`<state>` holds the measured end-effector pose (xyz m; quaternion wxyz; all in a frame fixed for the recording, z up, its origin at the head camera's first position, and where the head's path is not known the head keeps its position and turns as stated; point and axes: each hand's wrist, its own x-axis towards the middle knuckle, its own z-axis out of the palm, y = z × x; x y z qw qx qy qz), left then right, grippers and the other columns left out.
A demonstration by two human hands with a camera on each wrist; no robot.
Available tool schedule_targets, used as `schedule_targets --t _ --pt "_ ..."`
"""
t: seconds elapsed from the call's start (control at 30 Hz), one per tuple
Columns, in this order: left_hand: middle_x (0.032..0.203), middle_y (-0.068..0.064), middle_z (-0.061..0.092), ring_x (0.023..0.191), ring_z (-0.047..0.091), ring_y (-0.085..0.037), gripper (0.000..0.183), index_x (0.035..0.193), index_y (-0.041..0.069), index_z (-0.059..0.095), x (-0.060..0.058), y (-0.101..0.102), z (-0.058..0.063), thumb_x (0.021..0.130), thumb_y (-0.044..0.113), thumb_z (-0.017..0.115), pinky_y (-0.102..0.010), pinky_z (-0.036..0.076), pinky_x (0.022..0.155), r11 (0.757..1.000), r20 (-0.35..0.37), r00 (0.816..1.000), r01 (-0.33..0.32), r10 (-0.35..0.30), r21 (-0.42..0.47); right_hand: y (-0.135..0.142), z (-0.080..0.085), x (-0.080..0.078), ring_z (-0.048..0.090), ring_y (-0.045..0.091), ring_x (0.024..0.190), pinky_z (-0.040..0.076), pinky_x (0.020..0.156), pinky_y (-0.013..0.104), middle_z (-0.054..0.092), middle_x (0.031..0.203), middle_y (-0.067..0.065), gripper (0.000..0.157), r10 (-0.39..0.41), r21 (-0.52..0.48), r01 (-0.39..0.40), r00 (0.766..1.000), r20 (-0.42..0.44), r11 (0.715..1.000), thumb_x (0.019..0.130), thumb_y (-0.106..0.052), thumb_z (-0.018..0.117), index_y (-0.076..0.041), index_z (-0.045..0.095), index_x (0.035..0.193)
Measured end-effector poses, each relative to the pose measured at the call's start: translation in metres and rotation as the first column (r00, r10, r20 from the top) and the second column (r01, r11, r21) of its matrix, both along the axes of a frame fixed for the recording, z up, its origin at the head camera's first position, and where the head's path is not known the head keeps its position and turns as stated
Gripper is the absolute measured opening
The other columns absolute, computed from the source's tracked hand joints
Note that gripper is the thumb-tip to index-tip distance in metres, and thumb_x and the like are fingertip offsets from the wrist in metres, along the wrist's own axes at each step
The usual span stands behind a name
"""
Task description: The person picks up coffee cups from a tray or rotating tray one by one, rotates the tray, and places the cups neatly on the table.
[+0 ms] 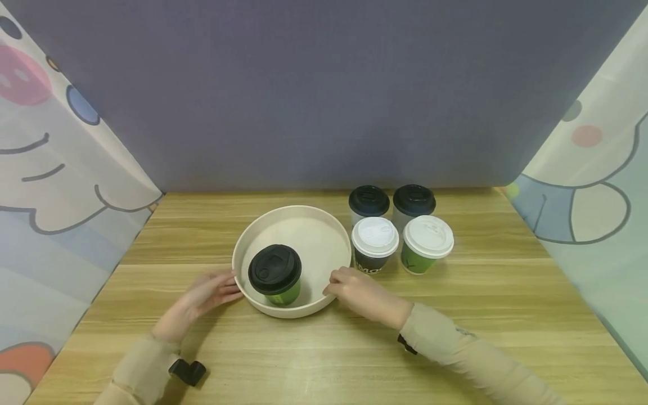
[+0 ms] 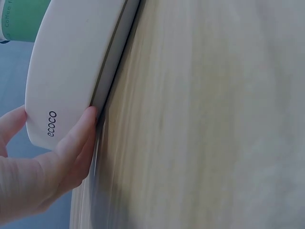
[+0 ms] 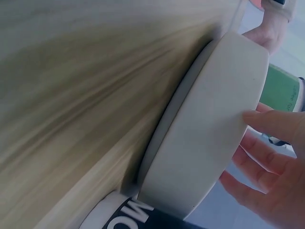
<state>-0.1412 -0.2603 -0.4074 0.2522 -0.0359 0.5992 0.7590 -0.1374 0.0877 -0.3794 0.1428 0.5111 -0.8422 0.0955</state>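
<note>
A round cream tray (image 1: 321, 242), marked "ecoco" on its outer wall, sits on the wooden table. Inside it, toward the front left, stands a green paper cup (image 1: 283, 295) with a black lid. My left hand (image 1: 215, 292) holds the tray's left side; in the left wrist view its thumb is at the rim and its fingertips (image 2: 89, 113) reach the bottom edge. On the front right, my right hand (image 1: 364, 293) pinches the rim. The right wrist view shows that thumb (image 3: 257, 119) against the outer wall, with the fingers over the rim.
Right of the tray are two white-lidded cups, one dark (image 1: 374, 239) and close to the tray wall, one green (image 1: 427, 242). Behind them stand two black-lidded cups (image 1: 369, 202). A grey panel (image 1: 324, 101) borders the table's back edge.
</note>
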Motion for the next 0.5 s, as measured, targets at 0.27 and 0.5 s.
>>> schedule_targets --t 0.27,0.5 --pt "0.092 -0.006 0.062 0.091 0.059 -0.018 0.019 0.106 -0.003 0.045 0.011 0.006 -0.001 0.093 0.011 0.043 -0.036 0.047 0.090 1.000 0.011 1.000 -0.019 0.019 0.011 0.008 -0.001 -0.009 0.052 0.012 0.075 0.048 0.069 0.017 0.054 0.082 -0.001 0.012 0.016 -0.056 -0.016 1.000 -0.001 0.998 0.073 -0.006 0.068 -0.012 0.068 0.083" --pt "0.095 -0.007 0.061 0.093 0.058 -0.018 0.034 0.117 -0.011 0.033 0.020 0.014 0.000 0.094 0.012 0.042 -0.037 0.045 0.092 0.999 0.014 0.999 -0.033 0.032 0.015 0.013 -0.002 -0.015 0.051 0.012 0.077 0.048 0.070 0.017 0.053 0.083 0.000 0.008 0.006 -0.080 -0.003 1.000 0.029 0.997 0.074 -0.009 0.069 -0.011 0.068 0.082"
